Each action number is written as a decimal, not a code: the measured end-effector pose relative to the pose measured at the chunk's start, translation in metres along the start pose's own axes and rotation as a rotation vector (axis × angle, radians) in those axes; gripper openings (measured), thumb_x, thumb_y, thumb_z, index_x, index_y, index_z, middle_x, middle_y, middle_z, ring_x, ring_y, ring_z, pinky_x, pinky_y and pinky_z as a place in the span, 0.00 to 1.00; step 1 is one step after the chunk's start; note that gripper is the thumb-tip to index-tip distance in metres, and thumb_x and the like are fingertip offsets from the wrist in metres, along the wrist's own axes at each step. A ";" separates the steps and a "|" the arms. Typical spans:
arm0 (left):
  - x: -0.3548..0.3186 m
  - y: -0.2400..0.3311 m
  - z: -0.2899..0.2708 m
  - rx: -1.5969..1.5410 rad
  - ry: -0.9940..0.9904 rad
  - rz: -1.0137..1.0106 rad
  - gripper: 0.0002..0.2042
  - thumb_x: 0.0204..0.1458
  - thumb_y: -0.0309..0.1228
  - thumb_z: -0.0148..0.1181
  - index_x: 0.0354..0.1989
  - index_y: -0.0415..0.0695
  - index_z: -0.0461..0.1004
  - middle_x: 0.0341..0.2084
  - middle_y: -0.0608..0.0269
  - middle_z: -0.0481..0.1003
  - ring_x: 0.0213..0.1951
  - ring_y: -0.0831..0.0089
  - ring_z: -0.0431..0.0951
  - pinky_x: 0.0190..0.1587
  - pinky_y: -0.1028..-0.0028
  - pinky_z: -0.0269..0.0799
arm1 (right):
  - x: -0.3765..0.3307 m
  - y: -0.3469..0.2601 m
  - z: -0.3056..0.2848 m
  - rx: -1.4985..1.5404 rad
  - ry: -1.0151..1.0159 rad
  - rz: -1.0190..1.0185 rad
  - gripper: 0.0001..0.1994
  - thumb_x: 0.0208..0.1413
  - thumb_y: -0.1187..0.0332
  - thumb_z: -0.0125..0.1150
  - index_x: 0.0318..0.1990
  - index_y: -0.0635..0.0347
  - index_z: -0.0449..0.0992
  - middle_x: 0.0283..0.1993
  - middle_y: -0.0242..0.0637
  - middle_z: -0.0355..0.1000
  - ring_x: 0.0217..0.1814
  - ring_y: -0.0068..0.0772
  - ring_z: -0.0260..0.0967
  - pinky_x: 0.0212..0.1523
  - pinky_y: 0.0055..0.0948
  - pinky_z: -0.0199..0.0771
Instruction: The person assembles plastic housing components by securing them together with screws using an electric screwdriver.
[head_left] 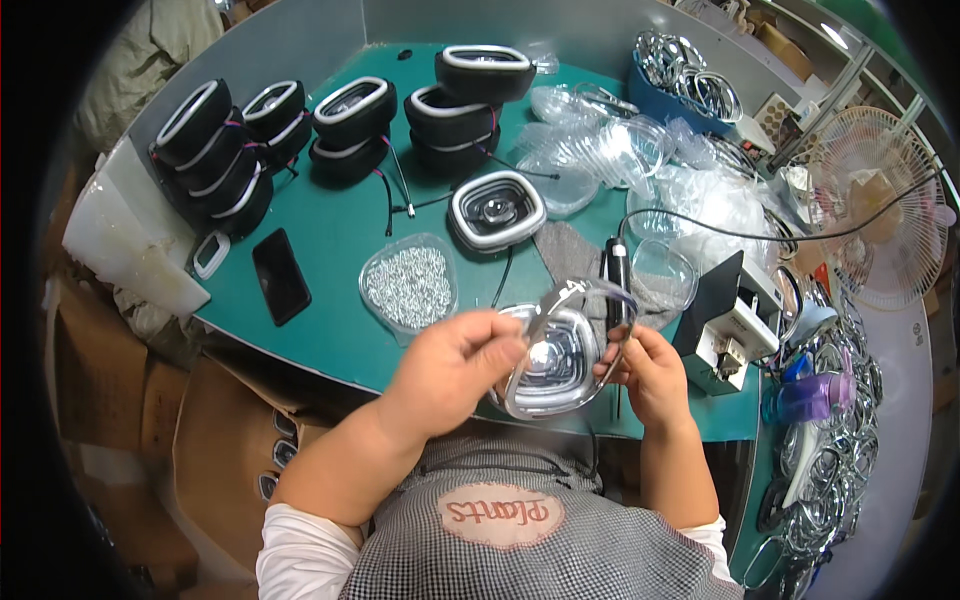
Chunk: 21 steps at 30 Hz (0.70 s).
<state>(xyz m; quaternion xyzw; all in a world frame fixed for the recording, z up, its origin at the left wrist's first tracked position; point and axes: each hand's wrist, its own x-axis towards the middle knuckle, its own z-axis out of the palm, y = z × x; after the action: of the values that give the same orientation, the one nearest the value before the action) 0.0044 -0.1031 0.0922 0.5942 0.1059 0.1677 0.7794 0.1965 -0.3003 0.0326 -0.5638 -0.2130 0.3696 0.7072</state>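
Between my hands is a shiny, see-through rounded cover (pixel 566 291), tilted up by its rim. My left hand (pixel 455 370) pinches its left side with thumb and fingers. On the right side, my right hand (pixel 652 372) grips the same rim with its fingertips. Behind and below the cover lies a lamp-like unit (pixel 560 372) with a pale rounded rim and a bright centre, partly hidden by the cover and my fingers. A black corded screwdriver-like tool (pixel 618 268) is upright just beyond my right fingers; its lower end is hidden.
Beyond my hands are a dish of small silver screws (pixel 408 283), a white-rimmed black lamp unit (pixel 497 209) and a grey cloth (pixel 572 256). Stacked lamps (pixel 350 125) and a phone (pixel 281 277) are left. Clear covers (pixel 610 150), a control box (pixel 725 325) and a fan (pixel 870 190) are right.
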 end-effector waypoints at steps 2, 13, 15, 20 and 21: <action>0.007 -0.004 -0.005 -0.016 0.028 -0.042 0.14 0.63 0.38 0.54 0.41 0.36 0.72 0.27 0.66 0.74 0.26 0.79 0.74 0.30 0.79 0.72 | 0.005 -0.004 -0.001 0.133 -0.075 0.194 0.14 0.65 0.62 0.54 0.49 0.64 0.71 0.34 0.35 0.74 0.33 0.32 0.76 0.31 0.24 0.75; 0.034 -0.028 -0.028 -0.530 0.280 -0.323 0.13 0.66 0.37 0.48 0.45 0.39 0.71 0.25 0.69 0.73 0.19 0.80 0.72 0.18 0.81 0.68 | 0.011 0.003 0.014 0.657 -0.071 0.242 0.13 0.66 0.60 0.52 0.44 0.63 0.71 0.33 0.37 0.74 0.29 0.29 0.75 0.25 0.22 0.79; 0.034 -0.033 -0.040 -0.536 0.292 -0.362 0.13 0.66 0.38 0.48 0.45 0.39 0.71 0.24 0.69 0.72 0.19 0.81 0.71 0.19 0.81 0.66 | 0.008 -0.006 0.026 0.630 -0.091 0.204 0.13 0.67 0.62 0.50 0.46 0.64 0.70 0.36 0.37 0.75 0.31 0.29 0.76 0.27 0.22 0.81; 0.025 -0.053 -0.066 -0.500 0.218 -0.403 0.14 0.65 0.37 0.49 0.45 0.38 0.71 0.24 0.67 0.72 0.20 0.76 0.70 0.22 0.77 0.67 | -0.004 -0.028 0.045 0.504 -0.208 0.206 0.11 0.66 0.68 0.49 0.50 0.65 0.68 0.43 0.42 0.75 0.39 0.30 0.79 0.32 0.21 0.83; 0.025 -0.055 -0.065 -0.476 0.203 -0.416 0.14 0.65 0.37 0.48 0.45 0.38 0.71 0.24 0.66 0.72 0.20 0.76 0.70 0.23 0.77 0.67 | -0.006 -0.032 0.047 0.416 -0.220 0.216 0.11 0.65 0.69 0.49 0.50 0.66 0.68 0.45 0.42 0.75 0.40 0.30 0.79 0.33 0.21 0.83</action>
<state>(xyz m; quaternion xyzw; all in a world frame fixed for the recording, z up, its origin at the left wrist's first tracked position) 0.0110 -0.0482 0.0226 0.3416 0.2599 0.0832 0.8994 0.1680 -0.2781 0.0762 -0.3821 -0.1465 0.5380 0.7370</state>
